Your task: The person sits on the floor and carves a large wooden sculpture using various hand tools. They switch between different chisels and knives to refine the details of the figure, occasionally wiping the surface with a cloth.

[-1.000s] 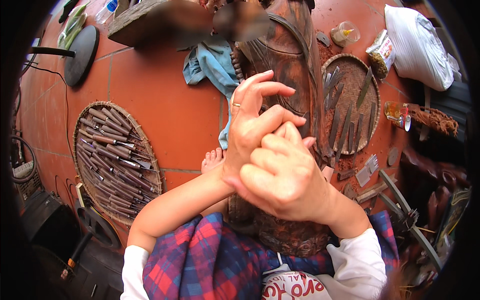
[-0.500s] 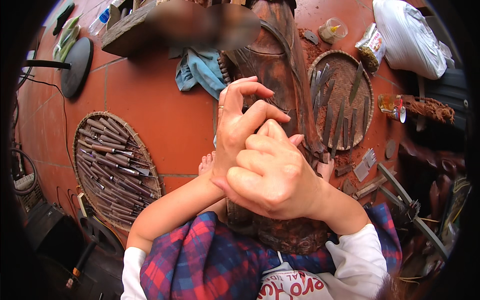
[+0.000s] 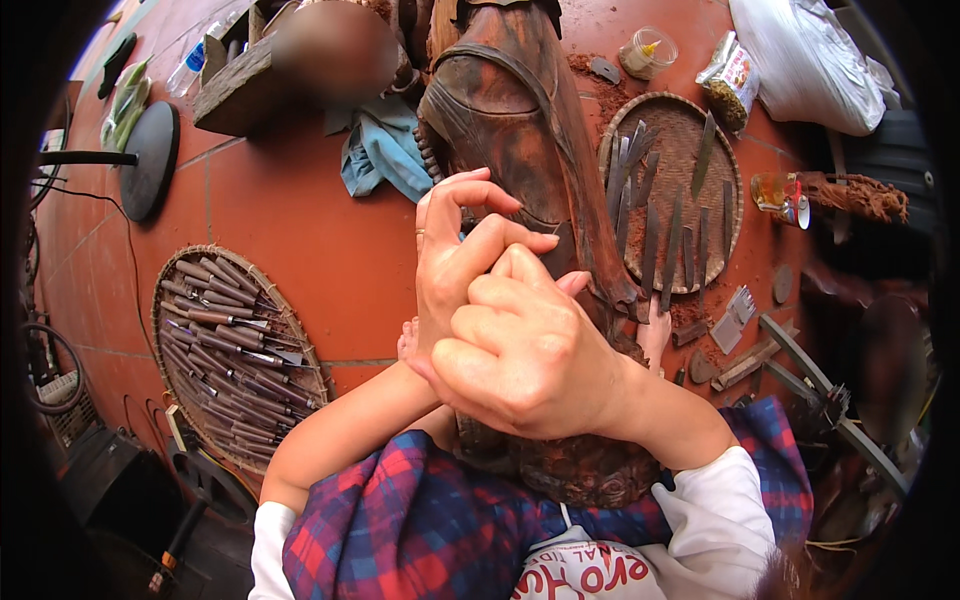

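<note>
My two hands are clasped together close to the camera, above a large dark brown wooden carving [image 3: 520, 120] that stands between my knees. My left hand [image 3: 455, 265] shows its back, with a ring on one finger and two upper fingers bent and apart. My right hand [image 3: 520, 350] is a closed fist wrapped around the lower fingers of the left hand. Neither hand holds a tool. The carving's lower part is hidden behind the hands. My toes [image 3: 655, 335] show beside the carving.
A round woven tray [image 3: 175, 300] with several wooden-handled chisels lies on the red tile floor at the left. Another woven tray [image 3: 680, 130] with several metal blades lies at the right. A blue cloth [image 3: 385, 150], a wood block [image 3: 250, 85], a white bag [image 3: 810, 60] and a plastic cup [image 3: 645, 50] lie beyond.
My clasped hands have stayed together over the carving. The upper fingers of my left hand have lifted and spread a little, and the view has shifted slightly.
</note>
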Demonstrator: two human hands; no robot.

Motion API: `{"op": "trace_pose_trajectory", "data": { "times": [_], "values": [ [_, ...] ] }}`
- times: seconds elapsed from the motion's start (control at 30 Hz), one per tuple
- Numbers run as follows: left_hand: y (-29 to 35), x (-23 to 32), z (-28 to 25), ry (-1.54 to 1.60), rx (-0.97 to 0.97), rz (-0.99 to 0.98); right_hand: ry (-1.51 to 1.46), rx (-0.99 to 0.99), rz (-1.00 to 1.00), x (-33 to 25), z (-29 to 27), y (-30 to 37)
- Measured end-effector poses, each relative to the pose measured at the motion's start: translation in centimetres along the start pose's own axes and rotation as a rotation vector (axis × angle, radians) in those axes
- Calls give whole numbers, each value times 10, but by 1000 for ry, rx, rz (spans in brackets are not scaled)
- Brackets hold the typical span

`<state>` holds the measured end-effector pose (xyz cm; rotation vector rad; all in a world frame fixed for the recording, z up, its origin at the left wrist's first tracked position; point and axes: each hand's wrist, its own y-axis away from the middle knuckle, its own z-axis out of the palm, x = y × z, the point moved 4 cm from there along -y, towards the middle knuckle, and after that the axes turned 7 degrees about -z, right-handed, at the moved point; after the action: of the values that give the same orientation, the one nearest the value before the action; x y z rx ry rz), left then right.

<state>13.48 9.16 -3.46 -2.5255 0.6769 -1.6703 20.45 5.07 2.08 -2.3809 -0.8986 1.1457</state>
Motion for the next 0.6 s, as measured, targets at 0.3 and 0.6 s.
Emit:
{"op": "trace_pose_trajectory", "data": {
  "times": [0.3, 0.6],
  "values": [
    [-2, 9, -3, 5, -50, -76, 23, -3, 32, 7, 13, 6],
    [2, 0, -4, -15, -62, -121, 46, 53, 42, 11, 16, 3]
  ]
}}
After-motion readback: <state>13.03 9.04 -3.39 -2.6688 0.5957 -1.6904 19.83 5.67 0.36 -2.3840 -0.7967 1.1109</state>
